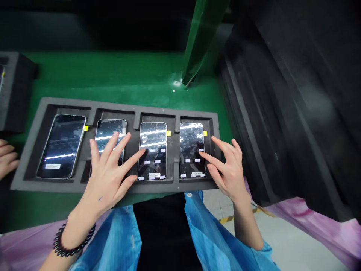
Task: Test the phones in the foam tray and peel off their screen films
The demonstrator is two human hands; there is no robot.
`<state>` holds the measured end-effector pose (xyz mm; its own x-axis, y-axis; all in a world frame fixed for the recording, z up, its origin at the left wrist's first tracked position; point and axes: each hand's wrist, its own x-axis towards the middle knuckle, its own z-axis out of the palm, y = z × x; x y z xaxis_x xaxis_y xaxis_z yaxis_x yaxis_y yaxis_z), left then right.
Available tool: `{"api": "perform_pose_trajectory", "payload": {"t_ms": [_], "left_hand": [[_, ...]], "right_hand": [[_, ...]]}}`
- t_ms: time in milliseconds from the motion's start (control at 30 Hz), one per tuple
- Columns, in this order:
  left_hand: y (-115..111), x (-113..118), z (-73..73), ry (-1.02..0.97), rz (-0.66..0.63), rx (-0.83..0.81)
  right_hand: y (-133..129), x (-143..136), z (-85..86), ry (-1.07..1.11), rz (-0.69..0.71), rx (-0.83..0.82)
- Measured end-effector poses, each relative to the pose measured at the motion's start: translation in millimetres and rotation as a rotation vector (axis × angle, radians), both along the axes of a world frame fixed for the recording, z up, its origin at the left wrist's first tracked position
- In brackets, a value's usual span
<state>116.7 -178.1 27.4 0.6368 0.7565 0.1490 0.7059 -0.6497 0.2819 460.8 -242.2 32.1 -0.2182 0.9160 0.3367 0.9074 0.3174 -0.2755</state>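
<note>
Several smartphones lie face up in the compartments of a dark grey foam tray (pixel 113 187). My left hand (pixel 108 171) is spread over the second smartphone (pixel 108 130) from the left and partly hides it. Its index fingertip is at the left edge of the third smartphone (pixel 153 169), whose screen shows small pale blocks. At the right end, my right hand (pixel 229 165) has its fingers apart, the index fingertip on the screen of the fourth smartphone (pixel 191 143), which shows similar blocks. The leftmost smartphone (pixel 62 146) has a dark screen and a white label. Yellow tabs stick out beside several phones.
The tray rests on a green tabletop (pixel 113 82). A green post (pixel 201 41) rises behind it. Dark stacked material (pixel 276 105) stands along the right. At the left edge are another foam tray (pixel 18 94) and another person's hand (pixel 7 158).
</note>
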Motion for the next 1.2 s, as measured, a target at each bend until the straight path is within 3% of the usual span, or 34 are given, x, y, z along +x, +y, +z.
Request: {"api": "perform_pose_trajectory", "payload": {"t_ms": [267, 467, 633, 933, 1200], "left_hand": [[2.5, 18.7, -4.4, 0.01, -0.031, -0.056], [3.7, 32.0, -3.4, 0.054, -0.114, -0.082], [4.0, 31.5, -3.9, -0.018, -0.109, -0.051], [-7.5, 12.1, -0.8, -0.124, -0.128, -0.012], [-6.0, 21.4, -1.7, 0.002, -0.16, -0.039]], "right_hand": [[-6.9, 0.1, 0.1, -0.043, -0.064, -0.08], [-5.3, -5.6, 5.6, -0.027, 0.007, -0.069], [-5.2, -4.1, 4.6, -0.073, -0.071, -0.094], [-8.4, -9.4, 4.6, -0.005, 0.09, -0.09], [-5.7, -17.0, 7.5, 0.049, 0.159, -0.103]]}}
